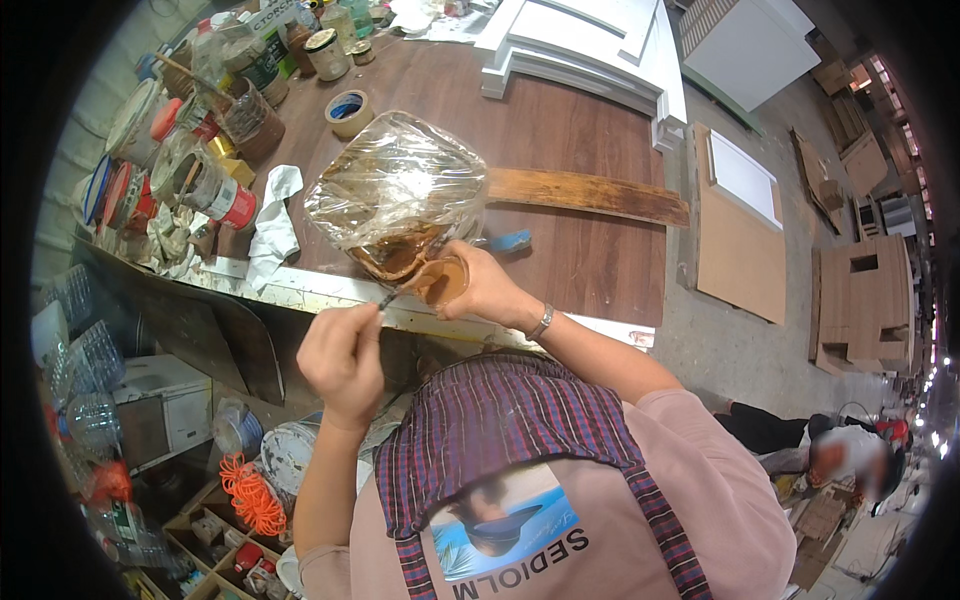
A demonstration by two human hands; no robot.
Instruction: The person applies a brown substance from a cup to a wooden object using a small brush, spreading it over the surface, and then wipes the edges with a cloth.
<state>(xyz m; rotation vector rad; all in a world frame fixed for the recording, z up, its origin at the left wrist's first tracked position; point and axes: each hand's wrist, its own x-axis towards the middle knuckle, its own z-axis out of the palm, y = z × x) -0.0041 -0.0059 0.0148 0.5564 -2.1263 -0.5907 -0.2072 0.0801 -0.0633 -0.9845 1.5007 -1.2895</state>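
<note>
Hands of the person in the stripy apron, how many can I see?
2: the left hand pinches a thin dark stick near the table edge; the right hand is around a brown cup. Neither is hidden.

On the brown rectangular wood-grain tabletop [590, 265]

Left of the squarish clear-plastic wrapping [395, 185] lies a crumpled white paper-like sheet [275, 222]; right, a long brown wooden strip [590, 196]; behind, leftward, a ring-shaped beige tape roll [354, 124].
</note>
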